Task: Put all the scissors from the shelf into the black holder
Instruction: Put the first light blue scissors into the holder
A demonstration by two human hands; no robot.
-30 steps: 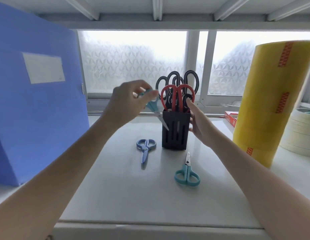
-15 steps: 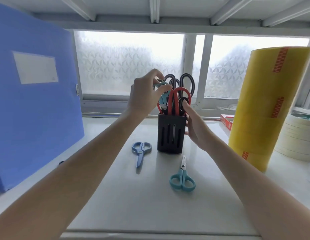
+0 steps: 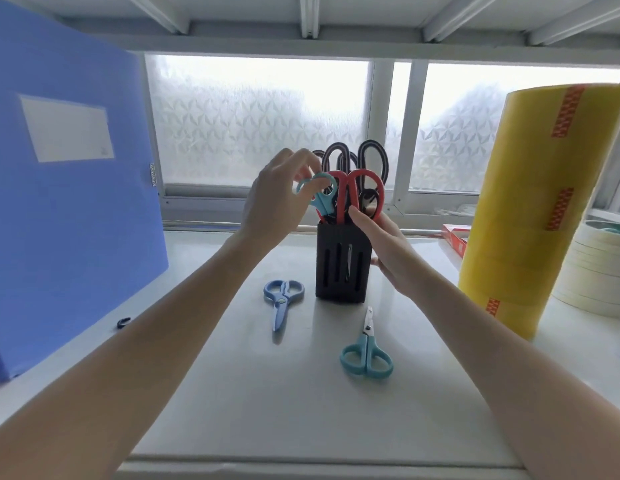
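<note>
1. Compared with half a second ago, the teal scissors in the left hand (image 3: 274, 199) have sunk lower into the black holder (image 3: 342, 265); one second ago they were still in the air to the left of the holder, blades pointing down at it.
2. Far left of the holder, a large blue folder (image 3: 69, 188) with a pale label stands upright on the white shelf (image 3: 301, 393). A small dark clip (image 3: 123, 322) lies at its foot.
3. The left hand sits at the upper left of the holder. Its thumb and fingertips (image 3: 307, 168) are pinched loosely around one handle ring of the held teal scissors (image 3: 319, 195), whose blades are inside the holder's left side.
4. Lying flat in front and left of the holder is a pair of blue scissors (image 3: 282, 299), handles toward the holder.
5. The holder stands upright at the shelf's middle. Red-handled scissors (image 3: 350, 192) and several black-handled scissors (image 3: 353, 161) stick up from it.
6. The right hand (image 3: 391, 251) lies against the holder's right side, fingers mostly straight and spread a little; the thumb tip touches the top rim near the red handles. It steadies the holder and does not close around anything.
7. In front and right of the holder lies a second pair of teal scissors (image 3: 367, 351), blades pointing back toward it.
8. Right of the holder stands a tall stack of yellow tape rolls (image 3: 540, 209), with a red box (image 3: 455, 237) behind and a stack of cream tape rolls (image 3: 592, 268) at the far right.
</note>
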